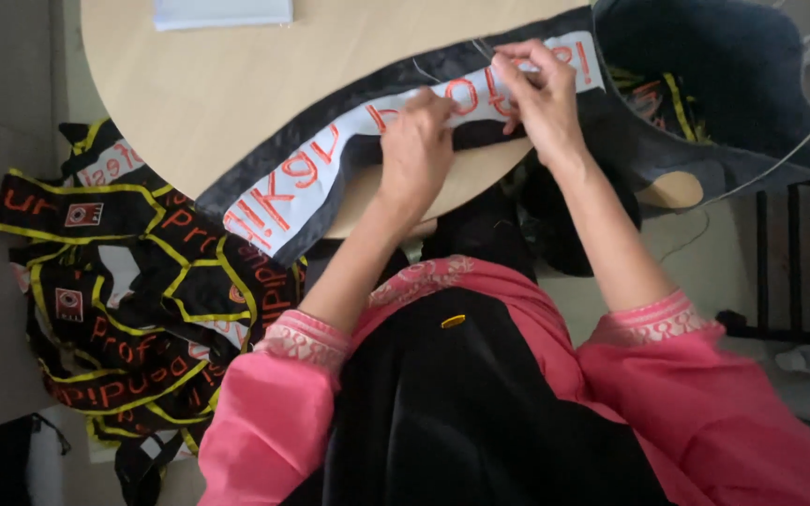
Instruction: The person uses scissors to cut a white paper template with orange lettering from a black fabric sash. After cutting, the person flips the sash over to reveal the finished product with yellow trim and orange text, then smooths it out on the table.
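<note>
Both hands [475,117] pinch white sash [330,164] (tabletop).

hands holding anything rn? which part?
Both hold the white lettered strip on the black cloth: left hand pinches mid-strip, right hand near its far end. Any needle too small to tell.

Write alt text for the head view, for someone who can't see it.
Both hands work on a white sash with orange lettering and black edging, lying across a round wooden table: the left hand presses it down while the right hand pinches its upper edge. More black-and-yellow sashes lie heaped on the floor beside pink sleeves.
</note>
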